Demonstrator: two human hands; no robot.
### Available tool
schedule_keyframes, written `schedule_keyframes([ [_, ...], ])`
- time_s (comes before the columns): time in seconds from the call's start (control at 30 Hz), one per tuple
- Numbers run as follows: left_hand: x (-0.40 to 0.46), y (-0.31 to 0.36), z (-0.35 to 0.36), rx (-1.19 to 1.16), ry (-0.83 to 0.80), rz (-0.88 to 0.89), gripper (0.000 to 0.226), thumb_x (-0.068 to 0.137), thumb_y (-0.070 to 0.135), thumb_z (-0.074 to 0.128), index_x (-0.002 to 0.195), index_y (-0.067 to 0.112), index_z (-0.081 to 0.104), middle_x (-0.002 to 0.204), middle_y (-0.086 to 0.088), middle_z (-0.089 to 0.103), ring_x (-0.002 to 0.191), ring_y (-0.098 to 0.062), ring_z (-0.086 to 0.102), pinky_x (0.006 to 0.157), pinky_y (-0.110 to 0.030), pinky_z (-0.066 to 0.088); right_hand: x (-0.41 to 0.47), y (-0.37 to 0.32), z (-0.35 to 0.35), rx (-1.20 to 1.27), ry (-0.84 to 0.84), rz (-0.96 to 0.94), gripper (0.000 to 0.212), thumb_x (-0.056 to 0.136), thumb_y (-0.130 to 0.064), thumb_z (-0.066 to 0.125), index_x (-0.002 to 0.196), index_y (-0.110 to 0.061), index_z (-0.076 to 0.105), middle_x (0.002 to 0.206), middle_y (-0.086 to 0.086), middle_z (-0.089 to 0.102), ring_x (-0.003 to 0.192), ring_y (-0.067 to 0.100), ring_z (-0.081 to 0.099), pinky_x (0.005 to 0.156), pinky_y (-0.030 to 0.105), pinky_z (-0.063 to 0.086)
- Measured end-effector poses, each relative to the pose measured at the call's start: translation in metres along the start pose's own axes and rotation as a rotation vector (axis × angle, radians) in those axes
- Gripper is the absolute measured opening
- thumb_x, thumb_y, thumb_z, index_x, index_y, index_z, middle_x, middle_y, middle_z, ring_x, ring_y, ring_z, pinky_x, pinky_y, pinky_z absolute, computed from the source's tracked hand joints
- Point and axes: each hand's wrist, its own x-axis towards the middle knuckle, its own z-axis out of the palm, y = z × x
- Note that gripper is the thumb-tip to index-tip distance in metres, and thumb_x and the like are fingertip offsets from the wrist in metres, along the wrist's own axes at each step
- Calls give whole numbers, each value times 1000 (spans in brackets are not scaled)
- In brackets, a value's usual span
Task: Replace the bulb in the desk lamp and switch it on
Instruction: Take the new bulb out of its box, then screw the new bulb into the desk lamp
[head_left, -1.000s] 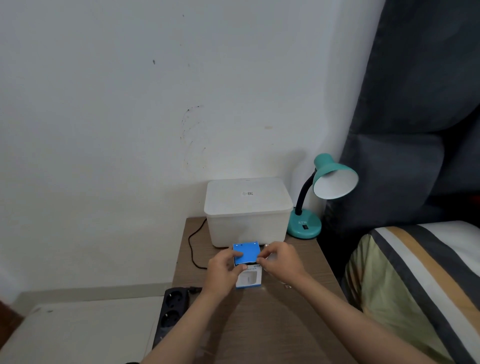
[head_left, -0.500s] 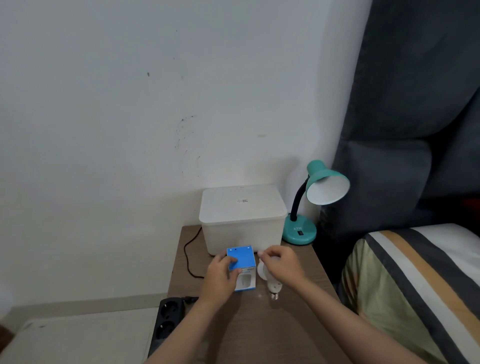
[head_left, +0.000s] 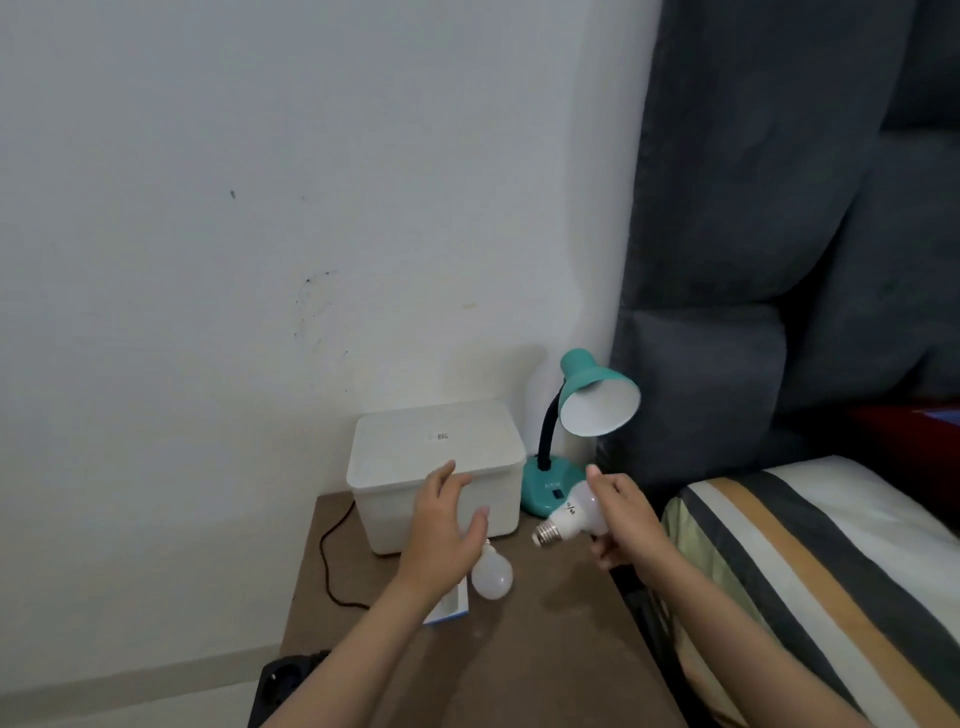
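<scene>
White and screw-capped, the new bulb (head_left: 576, 512) sits in the right hand (head_left: 626, 519), fingers wrapped round its globe, metal base pointing toward the left hand (head_left: 441, 535). That left hand hovers with fingers spread, holding nothing; a second white bulb (head_left: 492, 574) lies just beneath its thumb on the wooden nightstand (head_left: 545, 649). Beyond the right hand's fingertips stands the teal desk lamp (head_left: 582, 410).

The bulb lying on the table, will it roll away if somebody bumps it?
Probably a little. The bulb is round and smooth and lies on its side on the flat table, so it would likely roll in a curve. It looks light, and may crack if it drops.
</scene>
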Motion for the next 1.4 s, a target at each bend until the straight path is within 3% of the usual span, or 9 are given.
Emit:
schedule_keyframes([
  [0.07, 16, 19, 6, -12, 4, 63, 41, 87, 24, 60, 126, 18, 50, 141, 1, 36, 132, -12, 33, 103, -20, 27, 6, -4, -14, 26, 49, -47, 31, 95, -45, 45, 98, -16, 55, 76, 10, 60, 43, 16, 52, 38, 26, 44],
  [0.17, 43, 44, 19, -23, 8, 147, 40, 87, 23, 61, 126, 18, 51, 138, 2, 41, 129, -10, 36, 101, -17, 26, 11, -12, -28, 176, 106, -107, 23, 91, -30, 59, 105, -13, 55, 91, 10, 60, 64, 22, 61, 47, 29, 55],
  [0.3, 76, 65, 37, -31, -6, 231, 37, 85, 15, 61, 122, 13, 54, 128, -3, 48, 122, -15, 44, 99, -17, 31, 28, -10, -39, 171, 289, -257, 40, 78, -17, 75, 109, -22, 51, 101, 5, 57, 84, 17, 61, 73, 34, 56],
  [0.4, 97, 72, 52, -13, -24, 278, 34, 84, 11, 60, 118, 11, 56, 120, -4, 51, 114, -17, 49, 96, -19, 36, 46, -7, -38, 170, 376, -369, 47, 69, -23, 81, 101, -41, 51, 111, 4, 57, 96, 19, 62, 82, 37, 56],
  [0.5, 114, 74, 67, -25, -30, 302, 31, 82, 6, 59, 113, 10, 58, 111, -5, 53, 106, -18, 52, 94, -24, 41, 62, -6, -33, 116, 428, -471, 47, 68, -26, 83, 96, -47, 53, 115, 2, 58, 96, 16, 64, 81, 35, 56],
  [0.7, 130, 74, 89, -75, 9, 311, 25, 85, 4, 57, 108, 13, 62, 102, -1, 52, 91, -15, 54, 78, -23, 47, 90, 0, -19, 73, 448, -528, 51, 69, -22, 82, 111, -28, 53, 114, -3, 61, 104, 14, 62, 86, 40, 57],
  [0.97, 143, 68, 98, -104, 78, 356, 27, 82, -8, 53, 97, 12, 62, 94, 2, 49, 85, -17, 54, 71, -30, 53, 114, 5, -9, -100, 519, -665, 52, 71, -15, 81, 116, -16, 56, 115, -2, 43, 103, 17, 56, 85, 37, 56],
  [1.23, 144, 67, 100, -194, 50, 335, 30, 78, -15, 51, 93, 8, 64, 92, 0, 50, 83, -15, 56, 64, -22, 49, 121, 2, 5, -62, 645, -700, 46, 73, -14, 80, 112, -11, 58, 111, -2, 45, 98, 17, 57, 81, 19, 50],
  [1.4, 148, 65, 96, -239, 45, 313, 30, 78, -13, 51, 92, 10, 64, 93, -1, 51, 84, -14, 57, 65, -31, 53, 124, 4, 16, -10, 670, -650, 44, 73, -20, 80, 109, -10, 56, 107, 0, 49, 83, 22, 62, 67, 33, 58],
])
